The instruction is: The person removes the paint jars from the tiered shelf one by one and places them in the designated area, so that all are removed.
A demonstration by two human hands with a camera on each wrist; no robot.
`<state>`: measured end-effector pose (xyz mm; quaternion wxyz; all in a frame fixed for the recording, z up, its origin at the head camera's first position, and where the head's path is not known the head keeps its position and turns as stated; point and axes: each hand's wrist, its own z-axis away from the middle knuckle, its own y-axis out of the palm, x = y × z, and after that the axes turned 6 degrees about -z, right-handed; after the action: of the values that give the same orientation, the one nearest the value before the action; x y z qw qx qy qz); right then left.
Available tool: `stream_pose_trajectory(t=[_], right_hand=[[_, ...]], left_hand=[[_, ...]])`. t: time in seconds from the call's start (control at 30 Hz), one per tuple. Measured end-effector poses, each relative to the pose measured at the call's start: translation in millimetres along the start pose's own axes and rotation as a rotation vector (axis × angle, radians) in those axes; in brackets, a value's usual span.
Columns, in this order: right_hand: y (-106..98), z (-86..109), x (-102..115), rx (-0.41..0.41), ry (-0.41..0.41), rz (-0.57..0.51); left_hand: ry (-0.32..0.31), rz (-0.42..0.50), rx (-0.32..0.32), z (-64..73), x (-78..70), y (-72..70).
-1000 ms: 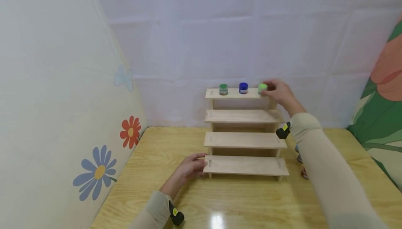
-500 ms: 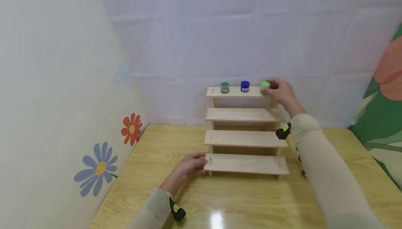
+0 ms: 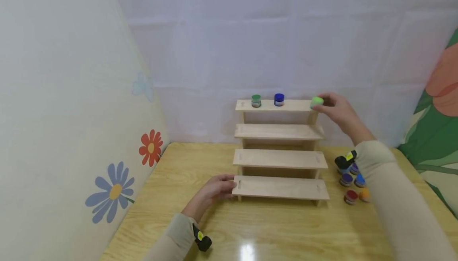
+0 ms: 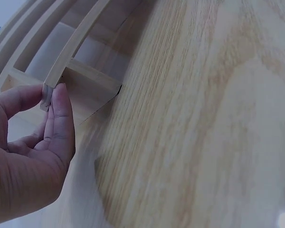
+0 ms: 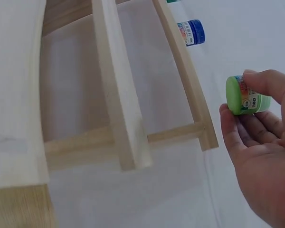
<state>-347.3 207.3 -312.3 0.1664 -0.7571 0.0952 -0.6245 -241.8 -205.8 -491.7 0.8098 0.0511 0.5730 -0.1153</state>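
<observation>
A stepped wooden shelf rack (image 3: 279, 158) with several tiers stands on the table. My left hand (image 3: 216, 189) pinches the left end of its lowest board between thumb and fingers, as the left wrist view (image 4: 33, 142) also shows. In my right hand (image 3: 338, 110) is a small paint jar with a light green lid (image 5: 247, 95), gripped by thumb and fingertips. It is at the right end of the top tier, and the right wrist view shows it apart from the board. A green-lidded jar (image 3: 256, 101) and a blue jar (image 3: 279, 99) stand on that tier.
Right of the rack, several more jars sit on the wooden table (image 3: 279, 229), among them a red one (image 3: 351, 197) and an orange one (image 3: 364, 195), partly behind my right sleeve. A white cloth backdrop (image 3: 222, 46) hangs close behind the rack. A flowered panel (image 3: 71, 106) stands at left.
My right hand has shifted to the right along the top tier, carrying the light green jar. The forearm's shift uncovers more jars on the table. My left hand keeps its hold.
</observation>
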Motion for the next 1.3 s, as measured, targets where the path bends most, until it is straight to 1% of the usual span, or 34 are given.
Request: stream_pose_trajectory(t=[0.1,0.2,0.3,0.43,0.57,0.7,0.9,1.17,1.3], right_hand=[[-5,7.7,-5,0.015,-0.003,-0.011],[-10,13.6,-10,0.017,-0.007,0.007],[-17,20.4,-15,0.006,-0.001,0.069],[-27,32.1,-22,-0.008,-0.003,0.122],[-36,44.4,-27,-0.009,-0.030,0.115],[-42,56.6,-35,0.012,-0.049,0.098],[-50,73.9,-51,0.035,-0.050,0.087],[-60,101.0,-75,0.018,-0.075,0.066],[-66,115.5,-87,0.013,-0.072,0.055]], left_hand=[[-0.003,-0.004,0.004,-1.1,1.3,-0.8],[-0.004,-0.004,-0.003,-2.9,0.6,-0.9],[-0.001,0.003,-0.004,-5.1,-0.2,-0.3],[-0.003,0.004,0.008,-8.1,-2.1,1.6],[-0.007,-0.002,0.002,-10.1,-3.8,2.2],[-0.008,-0.001,-0.012,-10.4,-4.3,1.4],[-0.008,0.003,-0.016,-9.3,-4.7,-0.8],[-0.006,0.011,-0.004,-10.6,-4.5,-2.2],[-0.008,0.010,0.004,-10.7,-4.0,-2.3]])
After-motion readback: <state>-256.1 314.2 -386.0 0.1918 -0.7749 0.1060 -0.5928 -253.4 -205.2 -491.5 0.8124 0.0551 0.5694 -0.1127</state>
